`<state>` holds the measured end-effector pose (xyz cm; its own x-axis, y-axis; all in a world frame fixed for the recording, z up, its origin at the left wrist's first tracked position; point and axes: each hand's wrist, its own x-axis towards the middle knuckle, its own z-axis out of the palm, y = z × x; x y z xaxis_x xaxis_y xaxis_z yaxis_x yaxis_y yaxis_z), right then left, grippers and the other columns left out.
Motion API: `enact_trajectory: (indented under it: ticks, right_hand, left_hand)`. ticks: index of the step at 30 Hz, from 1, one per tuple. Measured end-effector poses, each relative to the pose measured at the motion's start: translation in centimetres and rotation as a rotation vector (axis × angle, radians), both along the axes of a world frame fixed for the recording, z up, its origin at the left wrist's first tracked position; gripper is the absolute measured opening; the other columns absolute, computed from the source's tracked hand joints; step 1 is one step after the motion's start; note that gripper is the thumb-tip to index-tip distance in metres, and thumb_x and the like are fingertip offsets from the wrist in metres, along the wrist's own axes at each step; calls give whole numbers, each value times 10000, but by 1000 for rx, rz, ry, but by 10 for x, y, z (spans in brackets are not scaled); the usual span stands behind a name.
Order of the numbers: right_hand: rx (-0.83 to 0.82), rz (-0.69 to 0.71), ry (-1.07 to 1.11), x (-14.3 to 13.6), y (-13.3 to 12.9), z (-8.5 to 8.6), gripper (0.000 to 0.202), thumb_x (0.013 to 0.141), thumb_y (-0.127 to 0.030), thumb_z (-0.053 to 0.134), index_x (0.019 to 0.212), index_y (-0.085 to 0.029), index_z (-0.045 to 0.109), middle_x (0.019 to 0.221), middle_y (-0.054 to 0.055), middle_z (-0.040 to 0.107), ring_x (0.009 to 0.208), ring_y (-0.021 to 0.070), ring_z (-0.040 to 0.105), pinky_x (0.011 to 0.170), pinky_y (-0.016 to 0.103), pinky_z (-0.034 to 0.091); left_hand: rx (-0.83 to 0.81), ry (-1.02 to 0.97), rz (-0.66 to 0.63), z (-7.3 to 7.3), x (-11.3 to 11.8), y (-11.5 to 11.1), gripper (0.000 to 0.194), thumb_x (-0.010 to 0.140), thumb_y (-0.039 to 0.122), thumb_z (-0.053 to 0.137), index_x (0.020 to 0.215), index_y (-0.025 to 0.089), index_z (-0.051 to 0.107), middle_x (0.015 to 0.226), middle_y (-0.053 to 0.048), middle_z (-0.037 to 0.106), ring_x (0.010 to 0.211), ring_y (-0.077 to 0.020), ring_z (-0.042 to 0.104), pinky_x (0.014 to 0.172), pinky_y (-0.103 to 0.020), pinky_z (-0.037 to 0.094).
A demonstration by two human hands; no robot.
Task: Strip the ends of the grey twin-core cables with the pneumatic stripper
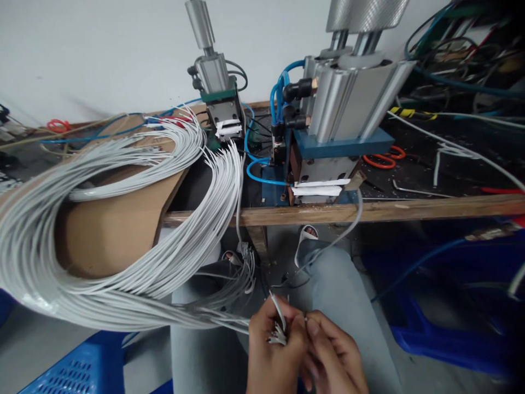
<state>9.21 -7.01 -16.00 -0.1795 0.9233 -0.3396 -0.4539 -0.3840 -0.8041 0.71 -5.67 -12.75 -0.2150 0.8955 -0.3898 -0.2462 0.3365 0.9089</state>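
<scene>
A thick bundle of grey-white cables (135,284) curves off the bench on the left and runs to the lap. My left hand (273,339) is closed around the cable ends, and several white tips poke out between its fingers. Against it, my right hand (330,347) pinches at a small pale tip by the left fingertips; that tip is too small to make out clearly. Both hands touch each other above the lap.
On the bench edge (410,210) stands a large pneumatic press (340,104), with a smaller press (217,87) behind left. Cardboard (110,230) lies under the cables. A blue perforated stool (77,366) is lower left; blue plastic (443,328) is at right.
</scene>
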Motion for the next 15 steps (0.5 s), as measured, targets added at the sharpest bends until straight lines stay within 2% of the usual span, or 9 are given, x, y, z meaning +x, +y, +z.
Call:
enact_trajectory:
  ticks: [2,5,10,15]
  right_hand:
    - [-42,-38,63,-9,-2,-2,434,863,-581,557,678,-188,545,496,-105,294,423,56,224,382,169,246]
    - [-58,-69,66,-11,-3,-2,438,860,-568,575,662,-179,544,487,-106,300,423,48,216,386,163,219]
    - [-52,-124,13,-13,-4,-1,449,864,-557,574,622,-182,523,473,-105,289,415,51,232,393,188,209]
    - [-68,-186,-97,-15,-5,8,424,853,-534,601,617,-192,517,468,-97,306,419,56,272,413,206,209]
  left_hand:
    - [-11,-59,67,-8,6,-5,296,739,384,704,677,203,478,486,91,496,284,-62,431,269,-149,328]
    - [32,-32,97,-14,6,-9,358,735,476,728,676,188,524,470,84,494,303,-59,428,298,-149,337]
    - [77,30,103,-14,0,-7,368,729,500,738,654,190,554,495,66,476,394,-80,419,380,-177,354]
    - [142,35,74,-10,-1,-5,372,746,500,733,635,178,582,525,51,488,479,-92,422,479,-183,383]
